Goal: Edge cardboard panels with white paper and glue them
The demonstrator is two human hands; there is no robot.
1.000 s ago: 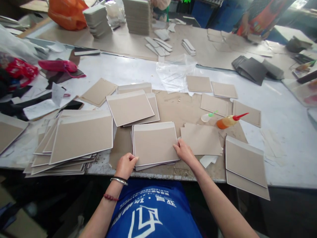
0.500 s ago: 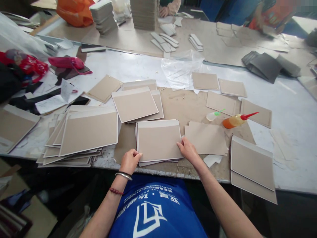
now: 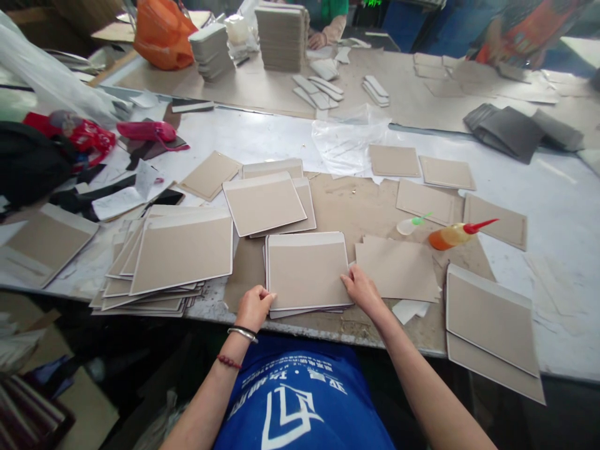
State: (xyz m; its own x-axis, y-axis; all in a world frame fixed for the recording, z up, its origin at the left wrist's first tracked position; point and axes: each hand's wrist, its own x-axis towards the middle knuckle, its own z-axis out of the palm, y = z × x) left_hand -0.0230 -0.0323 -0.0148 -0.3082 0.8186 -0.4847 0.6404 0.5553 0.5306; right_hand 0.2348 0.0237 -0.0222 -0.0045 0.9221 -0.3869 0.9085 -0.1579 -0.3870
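I have the left hand [image 3: 254, 309] and right hand [image 3: 364, 290] on the beige panel [image 3: 307, 273]. Both pinch it — at opposite edges.

A white surface [image 3: 281, 134], grimy near its front edge, bears a brown sheet [image 3: 337, 194] across its middle. On the sheet lie a stack of boards [image 3: 307, 272] and a red-tipped bottle [image 3: 447, 236]. A fanned pile of boards [image 3: 182, 250] sits at left, clear plastic [image 3: 342, 145] lies behind the sheet, and two overlapping boards [image 3: 490, 315] at right jut past the front edge.
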